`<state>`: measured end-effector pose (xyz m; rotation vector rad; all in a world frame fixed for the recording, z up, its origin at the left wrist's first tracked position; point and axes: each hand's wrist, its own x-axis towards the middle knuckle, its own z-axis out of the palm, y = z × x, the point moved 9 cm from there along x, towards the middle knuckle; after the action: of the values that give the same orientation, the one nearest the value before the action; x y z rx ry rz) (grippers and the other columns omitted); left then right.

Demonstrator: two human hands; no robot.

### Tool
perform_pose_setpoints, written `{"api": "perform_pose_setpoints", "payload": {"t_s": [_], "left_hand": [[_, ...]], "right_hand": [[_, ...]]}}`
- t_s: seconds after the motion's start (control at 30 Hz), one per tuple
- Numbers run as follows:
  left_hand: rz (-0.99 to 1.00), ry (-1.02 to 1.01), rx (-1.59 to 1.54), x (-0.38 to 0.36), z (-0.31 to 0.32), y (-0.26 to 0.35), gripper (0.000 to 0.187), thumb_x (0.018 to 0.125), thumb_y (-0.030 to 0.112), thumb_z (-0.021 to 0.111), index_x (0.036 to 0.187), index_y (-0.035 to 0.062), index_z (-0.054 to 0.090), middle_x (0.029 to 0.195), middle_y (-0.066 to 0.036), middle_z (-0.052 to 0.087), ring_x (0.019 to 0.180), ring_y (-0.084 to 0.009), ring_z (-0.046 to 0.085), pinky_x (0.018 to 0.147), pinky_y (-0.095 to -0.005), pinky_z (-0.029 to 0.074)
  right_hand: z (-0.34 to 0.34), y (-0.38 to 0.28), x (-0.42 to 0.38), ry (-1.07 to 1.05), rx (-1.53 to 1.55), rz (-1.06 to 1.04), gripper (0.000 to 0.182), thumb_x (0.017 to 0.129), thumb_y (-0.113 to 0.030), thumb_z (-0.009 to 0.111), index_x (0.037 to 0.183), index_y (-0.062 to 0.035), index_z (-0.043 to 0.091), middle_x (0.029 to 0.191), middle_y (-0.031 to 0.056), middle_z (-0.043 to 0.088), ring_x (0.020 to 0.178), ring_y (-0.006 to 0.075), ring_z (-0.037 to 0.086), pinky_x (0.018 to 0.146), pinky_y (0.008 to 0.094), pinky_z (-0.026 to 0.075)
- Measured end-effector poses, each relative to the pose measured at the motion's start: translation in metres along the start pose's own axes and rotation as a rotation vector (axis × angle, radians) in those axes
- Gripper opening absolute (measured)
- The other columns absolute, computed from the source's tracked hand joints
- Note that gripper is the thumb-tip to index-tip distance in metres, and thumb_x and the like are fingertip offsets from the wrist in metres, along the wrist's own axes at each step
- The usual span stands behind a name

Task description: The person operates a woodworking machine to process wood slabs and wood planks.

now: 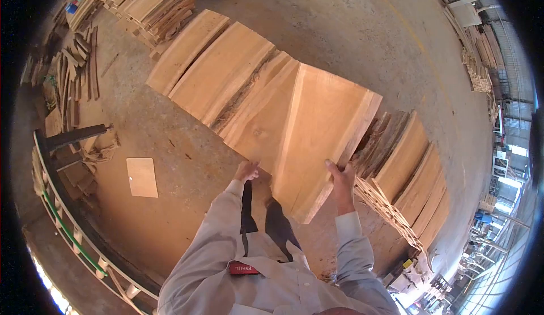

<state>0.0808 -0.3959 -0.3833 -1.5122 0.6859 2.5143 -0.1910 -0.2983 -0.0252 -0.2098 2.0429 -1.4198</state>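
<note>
My right hand [341, 180] grips the right edge of a wide, pale wooden board [320, 128], thumb on its top face. This board is tilted and lies partly over a row of other planks. My left hand [247, 171] is closed at the near edge of a neighbouring plank [258, 128] with darker grain; its fingertips are partly hidden, and I cannot make out whether they pinch the wood. Further up-left lie more planks [226, 63] with rough bark edges and dark gaps between them.
To the right stands another stack of rough-edged planks [405, 167]. A thin panel [142, 177] lies on the floor at left, near a curved rail [71, 233]. Wood piles [158, 3] and scrap strips [73, 77] are at upper left.
</note>
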Motion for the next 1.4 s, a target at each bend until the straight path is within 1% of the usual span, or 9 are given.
{"api": "perform_pose_setpoints", "payload": {"t_s": [0.1, 0.17, 0.3, 0.5, 0.7, 0.83, 1.03, 1.17, 1.4], "left_hand": [[0.169, 0.046, 0.135, -0.066, -0.002, 0.046, 0.058, 0.096, 0.055, 0.054, 0.119, 0.0025, 0.059, 0.102, -0.011, 0.067, 0.097, -0.0228, 0.064, 0.088, -0.0363, 0.049], [0.815, 0.113, 0.280, -0.167, 0.024, 0.125, 0.054, 0.096, 0.054, 0.057, 0.112, 0.0019, 0.063, 0.100, -0.007, 0.066, 0.084, -0.0183, 0.060, 0.075, -0.0300, 0.048], [0.444, 0.507, 0.418, -0.179, -0.044, 0.152, 0.062, 0.088, 0.051, 0.070, 0.109, -0.0071, 0.066, 0.091, -0.008, 0.069, 0.081, -0.0133, 0.060, 0.072, -0.0301, 0.050], [0.720, 0.702, 0.529, -0.208, -0.108, 0.275, 0.062, 0.082, 0.054, 0.076, 0.097, -0.0054, 0.068, 0.084, -0.007, 0.068, 0.075, -0.0123, 0.058, 0.067, -0.0304, 0.049], [0.537, 0.786, 0.918, -0.121, -0.171, 0.378, 0.081, 0.076, 0.058, 0.078, 0.123, -0.0041, 0.058, 0.099, -0.016, 0.070, 0.093, -0.0312, 0.066, 0.083, -0.0417, 0.051], [0.430, 0.852, 1.300, -0.064, -0.159, 0.360, 0.111, 0.073, 0.063, 0.077, 0.153, 0.0061, 0.024, 0.156, -0.022, 0.028, 0.144, -0.0380, 0.028, 0.113, -0.0520, 0.032], [0.384, 0.825, 1.456, -0.039, -0.103, 0.305, 0.112, 0.074, 0.058, 0.077, 0.158, 0.0191, 0.015, 0.163, -0.020, 0.010, 0.151, -0.0402, 0.006, 0.118, -0.0584, 0.017], [0.619, 0.703, 1.466, -0.015, -0.127, 0.282, 0.109, 0.075, 0.051, 0.079, 0.157, 0.0101, 0.020, 0.163, -0.022, 0.012, 0.151, -0.0382, 0.010, 0.121, -0.0509, 0.016], [0.621, 0.193, 1.372, -0.029, -0.065, 0.172, 0.106, 0.084, 0.061, 0.065, 0.153, -0.0050, 0.018, 0.158, -0.028, 0.018, 0.146, -0.0425, 0.017, 0.121, -0.0502, 0.014]], "right_hand": [[0.030, 0.012, 0.029, -0.056, 0.069, 0.065, 0.020, 0.082, -0.016, 0.077, 0.092, -0.0018, 0.067, 0.079, -0.0016, 0.062, 0.064, 0.0059, 0.054, 0.056, 0.0226, 0.039], [0.064, -0.001, 0.037, -0.086, 0.205, 0.073, 0.022, 0.082, -0.018, 0.077, 0.093, -0.0022, 0.067, 0.077, -0.0018, 0.062, 0.061, 0.0074, 0.055, 0.053, 0.0224, 0.039], [0.126, 0.030, 0.072, -0.207, 0.381, 0.207, 0.028, 0.084, -0.019, 0.075, 0.102, 0.0012, 0.068, 0.094, 0.0057, 0.067, 0.086, 0.0146, 0.063, 0.074, 0.0307, 0.051], [0.233, 0.043, 0.121, -0.275, 0.628, 0.273, 0.042, 0.086, -0.023, 0.073, 0.118, 0.0001, 0.061, 0.107, 0.0075, 0.066, 0.097, 0.0178, 0.062, 0.085, 0.0340, 0.050], [0.259, 0.035, 0.143, -0.329, 0.296, 0.205, 0.059, 0.093, -0.033, 0.067, 0.136, 0.0025, 0.048, 0.136, 0.0136, 0.053, 0.124, 0.0243, 0.052, 0.103, 0.0389, 0.042], [0.214, 0.126, 0.120, -0.419, -0.270, -0.006, 0.063, 0.095, -0.037, 0.062, 0.141, 0.0020, 0.045, 0.140, 0.0146, 0.051, 0.130, 0.0258, 0.048, 0.106, 0.0376, 0.039], [0.039, 0.290, 0.011, -0.290, -0.143, 0.313, 0.034, 0.097, -0.029, 0.059, 0.113, 0.0012, 0.063, 0.106, 0.0054, 0.061, 0.100, 0.0094, 0.055, 0.083, 0.0292, 0.048], [-0.078, 0.366, -0.100, -0.429, -1.335, -0.107, 0.022, 0.091, -0.019, 0.061, 0.108, -0.0060, 0.067, 0.106, 0.0082, 0.068, 0.097, 0.0273, 0.066, 0.081, 0.0400, 0.052], [-0.219, 0.405, -0.269, 0.131, -0.685, 0.521, 0.024, 0.086, -0.019, 0.062, 0.108, -0.0120, 0.069, 0.112, 0.0061, 0.068, 0.106, 0.0239, 0.065, 0.087, 0.0388, 0.055]]}}
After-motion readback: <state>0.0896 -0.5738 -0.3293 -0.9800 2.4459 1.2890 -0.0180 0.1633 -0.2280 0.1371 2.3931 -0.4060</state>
